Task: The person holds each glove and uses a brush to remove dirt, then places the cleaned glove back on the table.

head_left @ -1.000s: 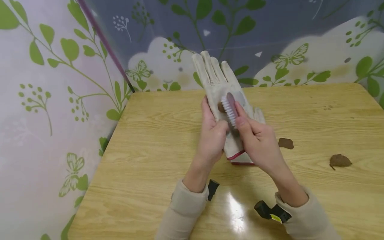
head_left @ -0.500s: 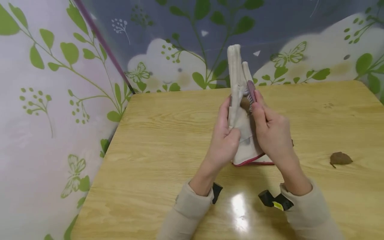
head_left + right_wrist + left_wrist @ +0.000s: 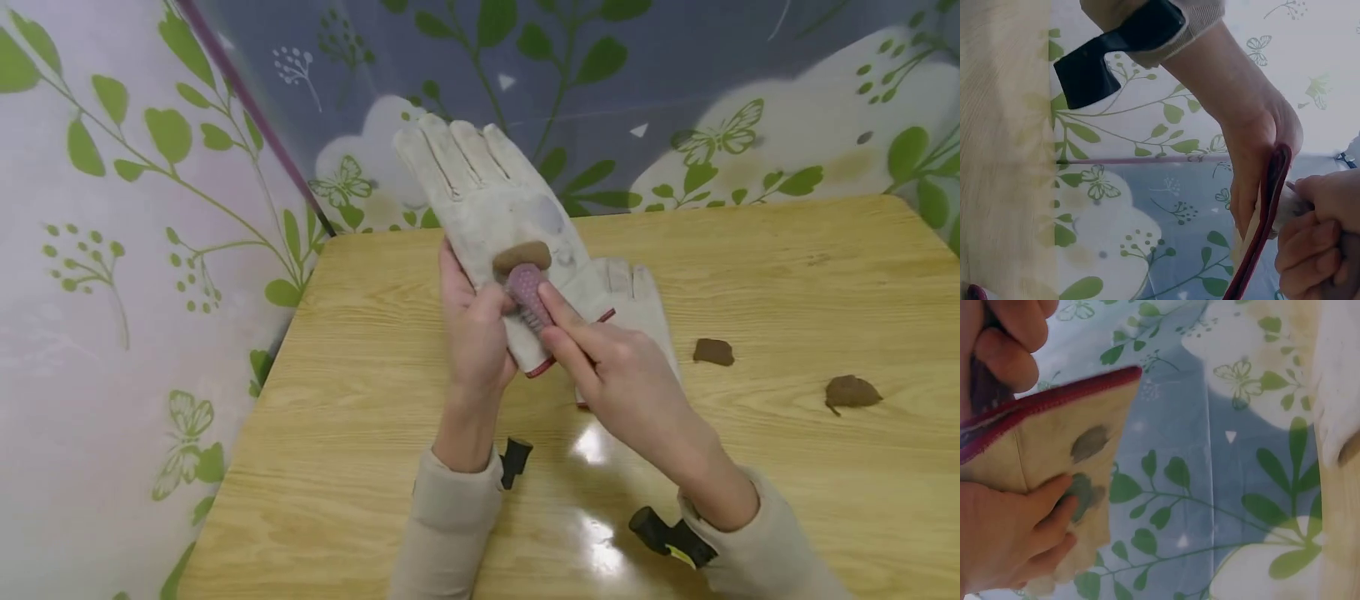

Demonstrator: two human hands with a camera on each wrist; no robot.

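Note:
My left hand [image 3: 476, 342] holds a white work glove [image 3: 480, 208] above the table, thumb on its near face and fingers behind it. The glove's fingers point up and to the left; its cuff has red trim. Grey smudges and a brown patch [image 3: 523, 255] mark the face. My right hand [image 3: 630, 375] pinches a small purple brush [image 3: 528, 287] with pale bristles, its head just below the brown patch. In the left wrist view, the fingers of my left hand [image 3: 1010, 537] spread over the smudged back of the glove [image 3: 1054, 437].
A second white glove [image 3: 637, 308] lies on the wooden table [image 3: 360, 350], partly behind the held glove and right hand. To the right are two flat brown pieces, one squarish [image 3: 713, 352] and one leaf-like [image 3: 852, 392]. Leaf-patterned walls [image 3: 247, 167] border the table.
The held glove swung right and turned nearly edge-on, then came back left with its face toward me. The brush went from the patch's right side to below it.

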